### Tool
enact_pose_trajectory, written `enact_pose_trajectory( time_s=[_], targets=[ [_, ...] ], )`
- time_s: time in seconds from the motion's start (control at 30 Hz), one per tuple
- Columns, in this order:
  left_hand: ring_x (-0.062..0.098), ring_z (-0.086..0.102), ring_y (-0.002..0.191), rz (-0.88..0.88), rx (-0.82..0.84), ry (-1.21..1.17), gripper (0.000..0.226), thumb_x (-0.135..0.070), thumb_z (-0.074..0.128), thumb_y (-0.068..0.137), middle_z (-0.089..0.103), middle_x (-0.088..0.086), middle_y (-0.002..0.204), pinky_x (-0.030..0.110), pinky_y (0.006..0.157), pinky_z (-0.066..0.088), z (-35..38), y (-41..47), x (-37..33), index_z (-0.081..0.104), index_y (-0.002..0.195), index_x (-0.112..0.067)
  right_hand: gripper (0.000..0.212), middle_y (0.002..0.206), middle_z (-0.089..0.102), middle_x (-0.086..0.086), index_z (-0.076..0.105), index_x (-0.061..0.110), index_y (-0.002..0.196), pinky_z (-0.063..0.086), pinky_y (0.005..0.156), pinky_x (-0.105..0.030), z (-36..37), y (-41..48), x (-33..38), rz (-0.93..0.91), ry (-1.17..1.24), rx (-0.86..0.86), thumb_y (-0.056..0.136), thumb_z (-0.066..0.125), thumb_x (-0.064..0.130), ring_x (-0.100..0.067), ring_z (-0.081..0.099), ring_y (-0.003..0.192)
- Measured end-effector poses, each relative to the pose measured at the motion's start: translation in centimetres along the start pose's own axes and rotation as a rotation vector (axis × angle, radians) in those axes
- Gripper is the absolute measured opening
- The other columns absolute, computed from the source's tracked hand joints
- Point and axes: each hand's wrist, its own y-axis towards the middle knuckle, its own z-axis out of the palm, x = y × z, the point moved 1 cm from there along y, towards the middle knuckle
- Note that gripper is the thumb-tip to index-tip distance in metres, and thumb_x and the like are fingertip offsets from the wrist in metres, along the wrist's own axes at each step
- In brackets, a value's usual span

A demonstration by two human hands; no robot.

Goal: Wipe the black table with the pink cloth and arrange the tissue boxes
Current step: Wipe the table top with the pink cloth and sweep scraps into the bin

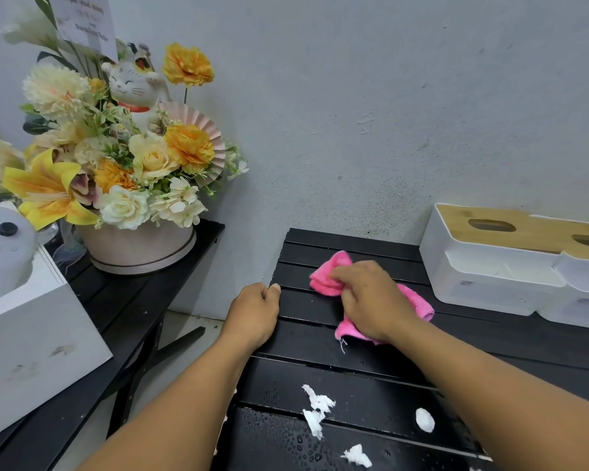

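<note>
A black slatted table (306, 345) stands against the grey wall. My right hand (371, 297) grips the pink cloth (330, 273) and presses it on the far slats. My left hand (254, 312) holds the table's left edge, fingers curled over it. Two white tissue boxes with wooden lids stand at the table's far right, the left tissue box (483, 263) beside the right tissue box (582, 280), which is cut off by the frame edge. Several white tissue scraps (317, 409) and water drops lie on the near slats.
A second black table (123, 300) at the left carries a flower arrangement with a cat figurine (130, 158) in a pink pot and a white box (24, 334). A gap of floor (184, 334) separates the two tables.
</note>
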Motion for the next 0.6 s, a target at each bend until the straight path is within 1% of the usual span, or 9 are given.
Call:
enact_pose_trajectory(
  time_s=[0.07,0.1,0.17,0.23,0.27,0.3,0.4,0.5,0.6],
  targets=[
    [0.019,0.048,0.067,-0.004,0.003,-0.006,0.049,-0.043,0.038,0.101,0.054,0.005,0.074,0.031,0.059,0.039,0.0,0.0,0.1,0.055,0.084,0.0,0.046,0.108,0.063,0.01,0.066,0.031,0.114,0.04,0.098,-0.032,-0.7,-0.8,1.0,-0.162,0.032,0.083,0.081,0.035,0.022,-0.014,0.046,0.111],
    [0.018,0.047,0.066,-0.004,0.005,-0.008,0.048,-0.043,0.038,0.101,0.053,0.004,0.073,0.031,0.059,0.039,0.0,0.0,0.0,0.054,0.081,-0.002,0.046,0.111,0.064,0.01,0.066,0.029,0.116,0.039,0.098,-0.03,-0.8,-1.0,1.1,-0.186,0.049,0.099,0.082,0.036,0.021,-0.012,0.046,0.112],
    [0.017,0.046,0.064,0.004,0.008,-0.007,0.045,-0.043,0.038,0.101,0.051,0.003,0.071,0.031,0.058,0.038,0.0,0.0,0.0,0.05,0.076,-0.008,0.044,0.109,0.065,0.006,0.066,0.033,0.113,0.042,0.096,-0.034,-0.4,-0.7,0.4,-0.122,0.043,0.04,0.082,0.037,0.021,-0.016,0.048,0.111],
    [0.016,0.043,0.063,0.014,0.013,-0.003,0.042,-0.042,0.038,0.101,0.047,0.002,0.069,0.03,0.057,0.036,-0.1,-0.1,-0.2,0.044,0.073,-0.012,0.037,0.106,0.062,0.003,0.061,0.036,0.103,0.045,0.089,-0.039,0.4,0.0,-0.2,0.062,0.008,-0.051,0.081,0.033,0.025,-0.022,0.05,0.107],
    [0.016,0.042,0.062,0.017,0.015,-0.003,0.042,-0.042,0.038,0.102,0.046,0.001,0.068,0.03,0.056,0.036,-0.2,-0.1,-0.3,0.043,0.072,-0.013,0.036,0.107,0.061,0.002,0.059,0.037,0.102,0.046,0.085,-0.039,0.8,0.3,-0.3,0.136,-0.004,-0.074,0.08,0.032,0.027,-0.023,0.05,0.106],
    [0.016,0.042,0.062,0.018,0.015,-0.005,0.042,-0.041,0.038,0.102,0.045,0.001,0.067,0.03,0.056,0.036,-0.2,-0.1,-0.3,0.042,0.072,-0.013,0.036,0.109,0.061,0.002,0.058,0.037,0.103,0.046,0.084,-0.039,1.2,0.4,-0.4,0.166,-0.008,-0.08,0.08,0.031,0.028,-0.023,0.05,0.105],
    [0.017,0.042,0.063,0.007,0.036,-0.015,0.042,-0.041,0.038,0.102,0.045,0.002,0.067,0.031,0.058,0.036,-0.3,-0.1,-0.2,0.042,0.071,-0.013,0.039,0.114,0.061,0.004,0.056,0.039,0.109,0.046,0.087,-0.039,1.5,0.3,-0.6,0.154,-0.001,-0.065,0.081,0.032,0.028,-0.021,0.047,0.108],
    [0.018,0.044,0.064,-0.001,0.071,-0.035,0.042,-0.043,0.038,0.101,0.045,0.003,0.068,0.031,0.06,0.037,-0.7,-0.3,-0.5,0.041,0.071,-0.014,0.04,0.117,0.061,0.004,0.057,0.038,0.112,0.046,0.091,-0.041,1.4,0.3,-0.9,0.155,-0.002,-0.055,0.082,0.033,0.027,-0.021,0.046,0.112],
    [0.019,0.047,0.066,-0.074,0.111,-0.077,0.043,-0.044,0.037,0.1,0.05,0.003,0.07,0.031,0.061,0.038,-1.4,-0.5,-0.3,0.047,0.072,-0.013,0.045,0.12,0.061,0.003,0.057,0.037,0.117,0.045,0.095,-0.042,1.4,0.4,-0.8,0.161,-0.011,-0.047,0.081,0.031,0.029,-0.024,0.047,0.114]
  ],
)
